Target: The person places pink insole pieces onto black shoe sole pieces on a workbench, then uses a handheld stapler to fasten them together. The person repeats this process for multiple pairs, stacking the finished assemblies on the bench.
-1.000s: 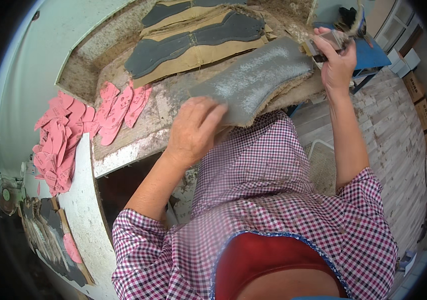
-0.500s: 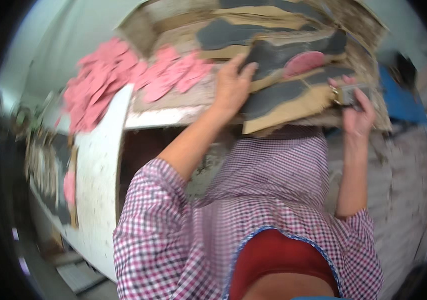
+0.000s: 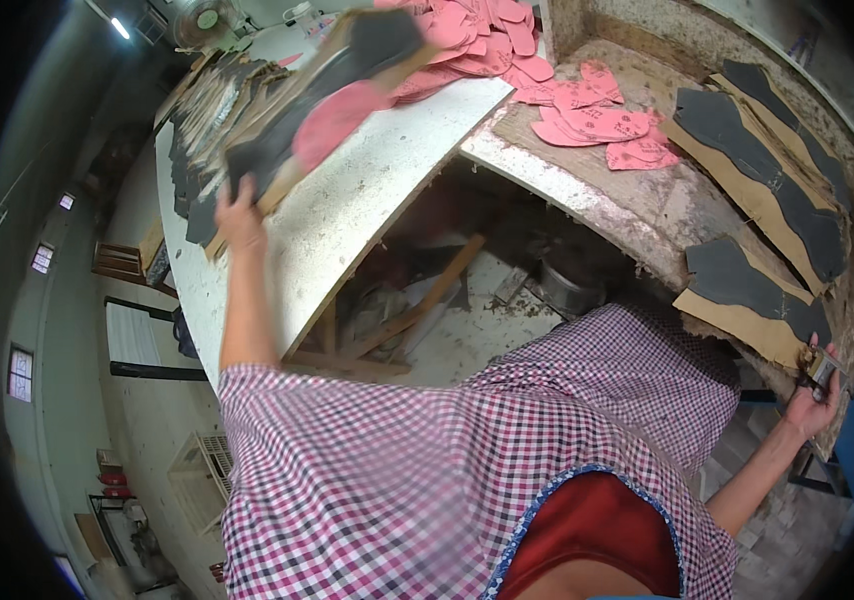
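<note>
My left hand (image 3: 242,225) grips the near end of a dark grey and tan cut piece (image 3: 372,50), blurred by motion, which carries a rounded pink patch (image 3: 337,122). It is held over the white table, beside a stack of similar pieces (image 3: 217,105). At the right, my right hand (image 3: 809,408) is closed round what looks like a flat brush (image 3: 821,368) with a metal band. The brush is by the near end of another dark grey and tan piece (image 3: 752,292) lying on the worn bench. Farther back lie more such pieces (image 3: 762,165), partly overlapping.
Pink cut pieces (image 3: 592,115) lie loose on the bench (image 3: 682,215), with a larger pile (image 3: 467,40) behind them. The white table (image 3: 347,215) adjoins the bench at an angle. Below are a wooden bar (image 3: 427,300) and a round metal pot (image 3: 569,280). A fan (image 3: 202,22) stands far left.
My view has swung to the left. My left hand has lifted the piece with the pink patch off the bench and carried it left over the white table. My right hand still holds the brush.
</note>
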